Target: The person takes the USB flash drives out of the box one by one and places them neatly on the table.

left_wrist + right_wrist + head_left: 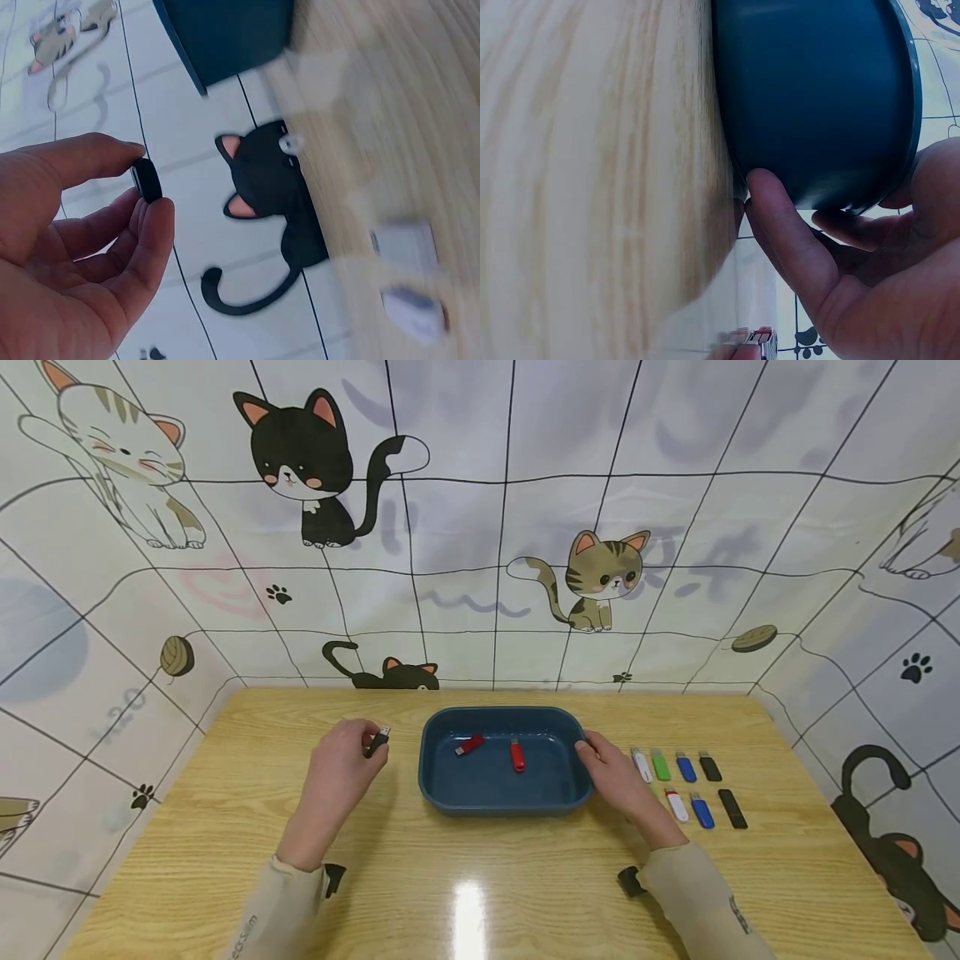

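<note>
Between thumb and fingers, my left hand pinches a black USB flash drive, its metal plug pointing up and away. It is held left of a dark blue rectangular bin. In the left wrist view the black drive shows edge-on at the fingertips. My right hand grips the bin's right end, thumb at the rim. The right wrist view has its fingers against the outer wall of the bin. Inside the bin lie a dark red flash drive and a bright red one, apart.
Right of the bin, several flash drives lie in two rows, among them a green one, a blue one and a black one. Two blurred pale objects lie on the wooden table. Cat-print cloth surrounds it.
</note>
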A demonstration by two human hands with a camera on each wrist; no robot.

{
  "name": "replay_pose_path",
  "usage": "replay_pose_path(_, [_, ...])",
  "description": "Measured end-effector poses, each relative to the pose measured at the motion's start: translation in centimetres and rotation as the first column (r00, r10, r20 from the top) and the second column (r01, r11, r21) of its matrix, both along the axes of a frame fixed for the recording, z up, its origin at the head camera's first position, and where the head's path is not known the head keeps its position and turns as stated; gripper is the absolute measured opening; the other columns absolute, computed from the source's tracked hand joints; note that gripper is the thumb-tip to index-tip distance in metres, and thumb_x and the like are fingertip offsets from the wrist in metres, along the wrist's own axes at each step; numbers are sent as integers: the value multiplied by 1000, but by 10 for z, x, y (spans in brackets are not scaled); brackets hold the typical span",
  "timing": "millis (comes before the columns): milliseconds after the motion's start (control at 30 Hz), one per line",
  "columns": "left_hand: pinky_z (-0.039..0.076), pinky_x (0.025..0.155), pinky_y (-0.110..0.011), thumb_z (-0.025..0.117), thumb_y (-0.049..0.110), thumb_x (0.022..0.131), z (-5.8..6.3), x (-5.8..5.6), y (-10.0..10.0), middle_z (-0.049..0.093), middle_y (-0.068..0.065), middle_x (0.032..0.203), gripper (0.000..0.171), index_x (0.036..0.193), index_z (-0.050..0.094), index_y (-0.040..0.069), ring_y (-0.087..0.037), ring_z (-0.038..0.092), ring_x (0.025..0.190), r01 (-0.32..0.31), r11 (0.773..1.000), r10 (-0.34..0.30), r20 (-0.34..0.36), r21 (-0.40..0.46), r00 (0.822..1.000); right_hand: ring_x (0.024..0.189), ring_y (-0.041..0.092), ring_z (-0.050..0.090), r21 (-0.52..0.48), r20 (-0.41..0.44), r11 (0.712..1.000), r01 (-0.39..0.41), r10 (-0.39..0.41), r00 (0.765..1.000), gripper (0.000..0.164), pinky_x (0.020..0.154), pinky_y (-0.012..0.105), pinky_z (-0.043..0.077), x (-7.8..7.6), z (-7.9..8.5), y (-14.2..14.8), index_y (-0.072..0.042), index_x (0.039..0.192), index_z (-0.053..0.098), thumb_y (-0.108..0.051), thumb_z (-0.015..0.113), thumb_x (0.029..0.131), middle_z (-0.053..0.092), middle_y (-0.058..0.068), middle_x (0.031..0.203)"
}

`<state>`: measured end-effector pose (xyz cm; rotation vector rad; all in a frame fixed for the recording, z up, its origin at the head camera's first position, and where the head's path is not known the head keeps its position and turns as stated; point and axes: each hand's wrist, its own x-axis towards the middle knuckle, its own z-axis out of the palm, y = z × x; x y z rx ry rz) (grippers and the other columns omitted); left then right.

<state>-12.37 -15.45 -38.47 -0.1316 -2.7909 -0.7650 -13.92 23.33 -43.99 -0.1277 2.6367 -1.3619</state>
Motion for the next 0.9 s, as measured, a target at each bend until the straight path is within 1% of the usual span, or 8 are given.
replay_pose_path(167, [54, 71, -50, 69, 9, 93, 1, 3, -24, 69, -17, 94, 20, 107, 72, -5, -33, 65, 84, -31, 999, 31, 24, -9, 999, 147, 48, 33, 6, 1, 1000, 0, 0, 1000, 56, 117, 62, 32, 1, 1, -1, 4, 158, 33, -32, 35, 114, 38, 29, 158])
replay_pose_path(300, [54, 70, -51, 67, 10, 93, 0, 7, -38, 70, -18, 93, 23, 108, 71, -7, -33, 66, 83, -45, 999, 46, 48, -21, 998, 147, 48, 33, 3, 6, 1000, 3, -3, 1000, 56, 117, 62, 31, 1, 1, -1, 3, 158, 33, -32, 35, 114, 38, 29, 159])
replay_pose_path(500, [54, 68, -49, 68, 11, 93, -8, 6, -55, 70, -16, 89, 24, 107, 70, -9, -30, 65, 77, -55, 998, 58, 74, -39, 996, 148, 48, 32, 2, 10, 1000, 6, -6, 1000, 57, 117, 62, 31, 0, 1, -1, 4, 158, 33, -33, 34, 114, 37, 29, 159])
replay_pose_path(600, [53, 68, -49, 68, 10, 92, -13, 6, -62, 70, -17, 88, 25, 106, 70, -10, -30, 64, 77, -54, 997, 59, 89, -59, 994, 148, 48, 33, 6, 5, 1000, 3, -3, 1000, 57, 117, 62, 32, 0, 0, -1, 4, 158, 33, -33, 34, 114, 37, 29, 159])
replay_pose_path(900, [53, 62, -45, 69, 10, 92, -24, 8, -82, 69, -21, 89, 28, 106, 67, -14, -29, 63, 74, -69, 992, 87, 179, -109, 980, 147, 48, 34, 5, -5, 1000, 2, -2, 1000, 56, 117, 62, 32, 0, 1, -1, 5, 157, 34, -31, 35, 114, 39, 30, 158])
